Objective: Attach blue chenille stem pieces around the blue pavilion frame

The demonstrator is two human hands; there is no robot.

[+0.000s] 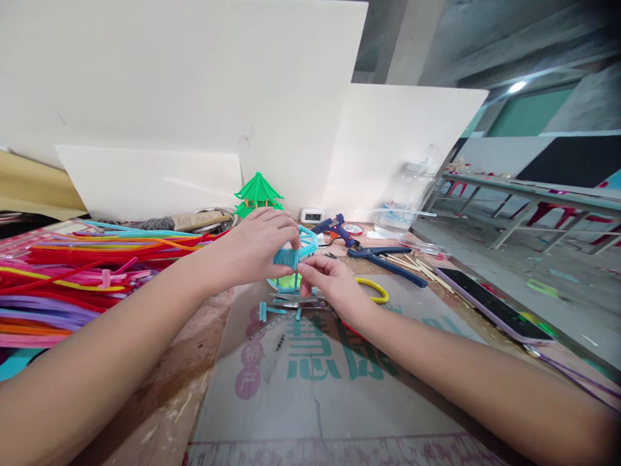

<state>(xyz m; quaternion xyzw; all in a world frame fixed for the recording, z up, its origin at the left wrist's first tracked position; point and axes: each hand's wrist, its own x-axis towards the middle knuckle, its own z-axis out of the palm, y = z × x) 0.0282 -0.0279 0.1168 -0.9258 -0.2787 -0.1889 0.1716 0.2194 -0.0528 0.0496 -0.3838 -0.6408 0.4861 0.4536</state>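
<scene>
A light-blue pipe-cleaner structure (308, 241) with a ring-shaped, spoked top stands at the middle of the work area. My left hand (264, 244) reaches over it from the left, fingers curled and gripping its side. From the right, my right hand (330, 283) pinches at one of its uprights; its fingertips hide what exactly lies between them. Scissors (310, 303) lie just below both hands, with a yellow handle loop (376, 291) to the right. Short cut pieces of blue pipe cleaner (262, 312) are near the blades.
Bundles of coloured pipe cleaners (92, 265) cover the left side. Behind are a green pagoda-like roof (259, 191), a small white clock (312, 215) and a glue gun (337, 228). To the right lie blue-handled pliers (388, 259), wooden sticks (431, 272) and a phone (492, 304).
</scene>
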